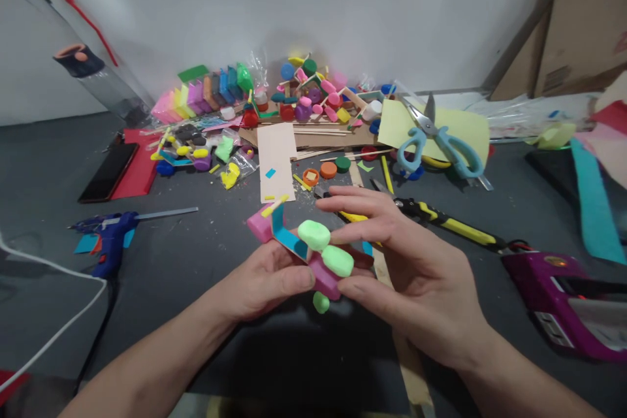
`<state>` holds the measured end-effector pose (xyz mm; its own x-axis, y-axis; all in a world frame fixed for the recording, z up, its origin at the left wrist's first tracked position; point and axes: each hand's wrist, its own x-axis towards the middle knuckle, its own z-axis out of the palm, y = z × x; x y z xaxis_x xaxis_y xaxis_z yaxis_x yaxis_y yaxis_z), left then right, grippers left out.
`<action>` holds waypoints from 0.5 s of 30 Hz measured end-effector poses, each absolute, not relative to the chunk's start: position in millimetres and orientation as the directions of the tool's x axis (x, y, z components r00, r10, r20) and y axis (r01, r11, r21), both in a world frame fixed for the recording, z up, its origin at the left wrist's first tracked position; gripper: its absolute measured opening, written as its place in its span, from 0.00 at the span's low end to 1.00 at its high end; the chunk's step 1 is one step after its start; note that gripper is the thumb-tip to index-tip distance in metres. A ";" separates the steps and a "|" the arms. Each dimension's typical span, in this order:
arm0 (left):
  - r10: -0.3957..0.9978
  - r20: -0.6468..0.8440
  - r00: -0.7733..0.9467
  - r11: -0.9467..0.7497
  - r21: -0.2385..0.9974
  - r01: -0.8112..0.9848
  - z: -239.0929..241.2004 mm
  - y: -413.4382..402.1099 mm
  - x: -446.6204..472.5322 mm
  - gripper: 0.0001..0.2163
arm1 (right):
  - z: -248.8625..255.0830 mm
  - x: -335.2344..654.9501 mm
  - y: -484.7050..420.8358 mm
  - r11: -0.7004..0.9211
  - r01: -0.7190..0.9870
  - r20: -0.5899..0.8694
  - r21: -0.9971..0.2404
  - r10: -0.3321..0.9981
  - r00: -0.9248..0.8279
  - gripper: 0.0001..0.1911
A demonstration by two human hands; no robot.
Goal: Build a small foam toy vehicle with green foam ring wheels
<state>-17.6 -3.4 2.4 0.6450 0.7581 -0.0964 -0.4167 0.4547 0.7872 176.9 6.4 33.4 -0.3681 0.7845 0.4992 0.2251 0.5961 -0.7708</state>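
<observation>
A small craft toy (294,245) is held between my hands, above the front of the table. It has a bent blue strip, pink caps as wheels, light green clay lumps and a yellow-tipped stick at its far end. My left hand (264,281) grips it from below and the left, with the thumb pressed near the pink cap. On the other side my right hand (406,261) has its thumb at the pink cap and a fingertip against a green clay lump (337,261). The other right fingers are spread. The toy's underside is partly hidden.
A blue glue gun (110,241) and a phone (110,170) lie at left. Light blue scissors (435,137) rest on yellow paper. Behind are clay packs (206,95) and similar small toys (318,95). A purple device (563,307) stands at right, near black-and-yellow pliers (455,225).
</observation>
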 end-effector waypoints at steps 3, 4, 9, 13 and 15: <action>0.729 -0.071 0.681 0.482 0.759 -0.437 4.2 -2.7 -17.6 0.18 | 33.1 177.9 5.3 0.485 0.148 0.401 -0.862 0.830 -0.388 0.09; 0.720 -0.063 0.691 0.500 0.737 -0.454 4.2 -2.7 -17.8 0.17 | 33.4 178.1 5.5 0.455 0.136 0.377 -0.880 0.844 -0.382 0.08; 0.741 -0.068 0.668 0.551 0.630 -0.548 6.1 -2.1 -17.4 0.15 | 32.8 188.8 18.8 0.472 0.459 0.400 -0.752 0.881 -0.251 0.07; 0.758 -0.112 0.642 0.584 0.555 -0.592 11.3 -0.3 -15.0 0.15 | 22.5 208.7 35.9 0.394 0.892 0.233 -0.222 0.910 -0.344 0.12; 0.757 -0.137 0.638 0.597 0.542 -0.592 12.9 0.1 -14.2 0.17 | 15.4 214.0 39.7 0.385 0.921 0.073 -0.055 0.922 -0.381 0.14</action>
